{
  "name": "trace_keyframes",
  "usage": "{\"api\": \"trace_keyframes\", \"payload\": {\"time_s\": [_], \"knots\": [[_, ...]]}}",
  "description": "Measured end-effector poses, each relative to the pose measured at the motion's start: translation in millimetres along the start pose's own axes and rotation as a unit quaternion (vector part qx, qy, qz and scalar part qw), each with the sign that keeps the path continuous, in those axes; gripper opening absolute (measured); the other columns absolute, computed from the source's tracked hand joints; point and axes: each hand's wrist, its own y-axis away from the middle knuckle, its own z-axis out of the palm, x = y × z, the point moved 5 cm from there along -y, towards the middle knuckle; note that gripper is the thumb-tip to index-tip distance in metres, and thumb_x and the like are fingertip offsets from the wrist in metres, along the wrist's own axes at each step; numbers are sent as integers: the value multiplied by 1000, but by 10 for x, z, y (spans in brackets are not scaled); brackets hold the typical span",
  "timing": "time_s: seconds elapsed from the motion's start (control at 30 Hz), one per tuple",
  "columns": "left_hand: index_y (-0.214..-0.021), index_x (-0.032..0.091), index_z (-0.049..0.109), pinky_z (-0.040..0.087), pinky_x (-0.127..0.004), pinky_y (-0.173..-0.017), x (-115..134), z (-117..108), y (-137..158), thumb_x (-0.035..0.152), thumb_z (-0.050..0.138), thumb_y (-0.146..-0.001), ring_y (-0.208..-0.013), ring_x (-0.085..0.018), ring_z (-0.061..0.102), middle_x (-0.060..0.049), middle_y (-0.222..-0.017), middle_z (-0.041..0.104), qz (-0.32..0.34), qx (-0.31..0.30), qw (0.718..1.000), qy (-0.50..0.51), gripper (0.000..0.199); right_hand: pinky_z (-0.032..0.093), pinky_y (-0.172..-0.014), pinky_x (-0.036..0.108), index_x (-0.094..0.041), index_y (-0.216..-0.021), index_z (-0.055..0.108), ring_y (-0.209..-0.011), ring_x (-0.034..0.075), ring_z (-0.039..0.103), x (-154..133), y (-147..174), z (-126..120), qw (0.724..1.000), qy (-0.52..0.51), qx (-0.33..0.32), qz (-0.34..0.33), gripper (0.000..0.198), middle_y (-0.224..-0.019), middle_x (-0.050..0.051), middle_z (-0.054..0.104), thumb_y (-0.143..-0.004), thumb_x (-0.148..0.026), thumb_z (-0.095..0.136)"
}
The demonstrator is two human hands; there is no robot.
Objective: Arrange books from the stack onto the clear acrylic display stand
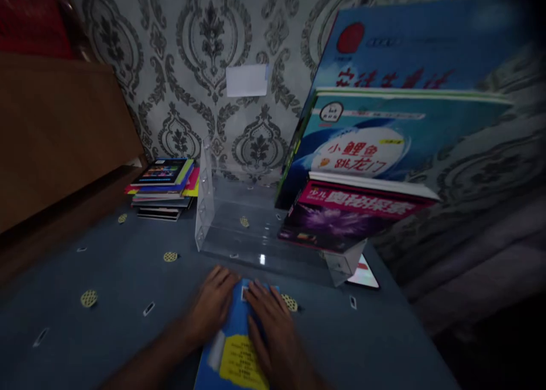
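Note:
A blue book (230, 344) with a yellow text patch lies at the near edge of the view, its lower end cut off by the frame. My left hand (213, 305) is closed on its left edge, with the fingers curled near the top corner. Flat across the right part of the cover, my right hand (273, 327) has its fingers stretched out, thumb apart. Just beyond the hands stands a clear acrylic rack (239, 248). On its right side lean a purple-and-pink book (341, 214), a teal book (426, 134) and a tall blue book (405, 43).
A stack of books (160, 174) lies left of the rack on the blue patterned tablecloth (115, 270). Behind the rack's right front corner is a lit phone (364, 273). A brown wooden box or cabinet (60, 128) stands at left, below something red (34, 20).

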Motion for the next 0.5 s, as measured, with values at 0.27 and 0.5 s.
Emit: {"api": "trace_keyframes", "payload": {"time_s": [0.27, 0.5], "knots": [[-120, 25, 66, 51, -47, -105, -58, 49, -7, 6, 42, -90, -104, -24, 66, -8, -109, 71, 12, 23, 1000, -16, 43, 58, -99, 54, -23, -142, 56, -122, 28, 67, 48, 0, 47, 997, 15, 69, -15, 50, -132, 12, 70, -93, -16, 51], [-116, 14, 69, 48, -45, -103, 22, -151, -66, 10, 44, -91, -107, -27, 60, -13, -111, 67, -3, -7, 997, -78, 36, 39, -115, 63, -14, -130, 66, -138, 34, 53, 103, -74, 57, 993, -19, -19, 117, 42, -140, 19, 62, -95, -29, 49]]}}
